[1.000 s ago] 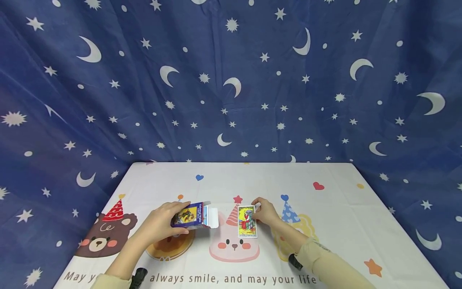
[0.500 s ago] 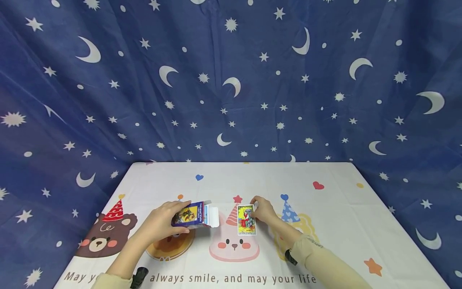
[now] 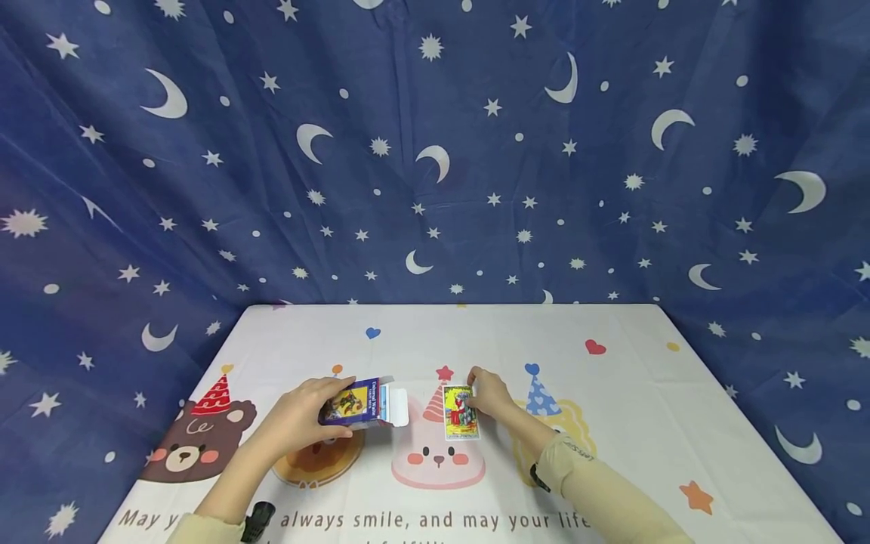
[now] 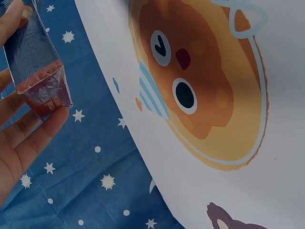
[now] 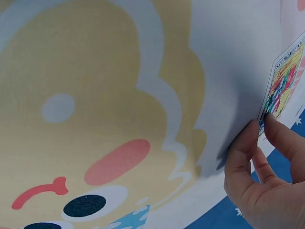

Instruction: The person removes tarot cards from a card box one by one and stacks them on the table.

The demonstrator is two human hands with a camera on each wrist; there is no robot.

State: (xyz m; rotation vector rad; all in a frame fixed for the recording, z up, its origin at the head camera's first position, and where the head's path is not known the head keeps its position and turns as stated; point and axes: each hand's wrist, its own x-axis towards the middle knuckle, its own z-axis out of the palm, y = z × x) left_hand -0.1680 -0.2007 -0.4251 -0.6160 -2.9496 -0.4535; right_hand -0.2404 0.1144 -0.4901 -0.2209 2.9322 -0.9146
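Note:
A blue tarot card box point(image 3: 352, 403) with a yellow picture lies sideways in my left hand point(image 3: 300, 412), fingers over the far edge and thumb along the near one. Its white end flap point(image 3: 399, 408) stands open toward the right, and light-blue contents show at the mouth. In the left wrist view the box's clear-wrapped end point(image 4: 45, 88) sits between thumb and fingers. My right hand point(image 3: 491, 394) pinches a tarot card point(image 3: 461, 423) by its right edge, picture side up, over the pink rabbit print. The right wrist view shows thumb and finger on the card's edge point(image 5: 285, 81).
A white tablecloth point(image 3: 544, 332) printed with party-hat animals, hearts and lettering covers the table. Behind it hangs a dark blue curtain point(image 3: 381, 181) with moons and stars. Black straps point(image 3: 258, 521) sit at the wrists.
My right hand has drawn slightly left with the card, which now lies a little nearer the box. The left hand and box have kept almost the same place; the head view has shifted slightly.

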